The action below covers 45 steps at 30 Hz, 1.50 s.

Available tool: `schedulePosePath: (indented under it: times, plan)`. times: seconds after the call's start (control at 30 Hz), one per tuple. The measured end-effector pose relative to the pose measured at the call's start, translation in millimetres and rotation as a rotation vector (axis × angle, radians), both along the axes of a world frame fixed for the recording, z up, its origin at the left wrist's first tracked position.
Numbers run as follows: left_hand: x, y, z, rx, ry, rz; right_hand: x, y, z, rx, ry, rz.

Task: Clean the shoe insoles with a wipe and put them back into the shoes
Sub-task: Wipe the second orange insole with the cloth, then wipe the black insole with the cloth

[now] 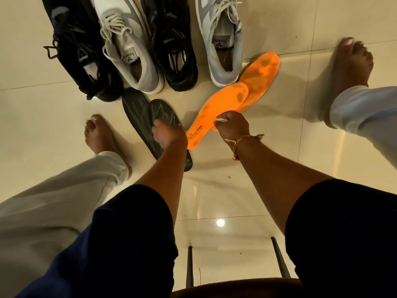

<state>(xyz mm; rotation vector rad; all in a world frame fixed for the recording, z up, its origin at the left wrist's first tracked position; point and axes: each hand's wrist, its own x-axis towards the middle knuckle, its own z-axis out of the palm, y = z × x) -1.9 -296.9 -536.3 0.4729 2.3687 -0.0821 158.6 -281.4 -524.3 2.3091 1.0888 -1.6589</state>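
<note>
Forearms in dark sleeves reach down to the tiled floor (43,117). The left hand (169,135) sits on the upper dark insole (165,111), its fingers (159,127) curled down over the middle of it. Blur hides whether they grip the insole or only press on it. This insole overlaps a second dark insole (136,110) lying just to its left.

The right hand (233,125) pinches the near orange insole (219,102) at its side edge, toward the heel. Its fingers (223,116) are curled tight on top, with a white scrap (221,120) between them. The toe of this insole rests across the far orange insole (260,72).

Beyond stand four shoes in a row: a black shoe (79,50), a white shoe (129,50), a second black shoe (174,50) and a grey-and-white shoe (221,44), whose heel is beside the far orange insole.
</note>
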Motion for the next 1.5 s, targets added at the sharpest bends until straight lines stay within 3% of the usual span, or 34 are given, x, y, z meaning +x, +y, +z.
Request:
schedulePosePath:
  times: [0.17, 0.33, 0.67, 0.83, 1.0, 1.27, 1.4, 1.5]
  plan:
    - [-17, -27, -14, -0.202, -0.007, 0.198, -6, -5, -5, 0.055, 0.08, 0.006]
    - [-20, -22, -25, -0.199, -0.148, 0.148, -9, -10, -10, 0.071, 0.147, 0.015]
    - [-29, -12, -46, -0.214, -0.006, 0.271, -10, -12, -22, 0.101, 0.183, 0.144]
    - [-36, -13, -52, -0.219, -0.004, 0.283, -17, -8, -29, 0.085, 0.19, 0.168]
    - [-47, -22, -46, -0.214, -0.045, 0.119, -25, -3, -24, 0.078, 0.2, 0.194]
    - [-41, -13, 46, -0.038, -0.019, 0.107, -30, 19, 50, 0.103, 0.226, 0.243]
    - [-29, -2, 127, 0.206, -0.074, 0.256, -33, 41, 128, 0.231, 0.258, 0.229]
    - [-16, 8, 197, 0.423, -0.143, 0.245, -33, 52, 197, 0.4, 0.309, 0.188]
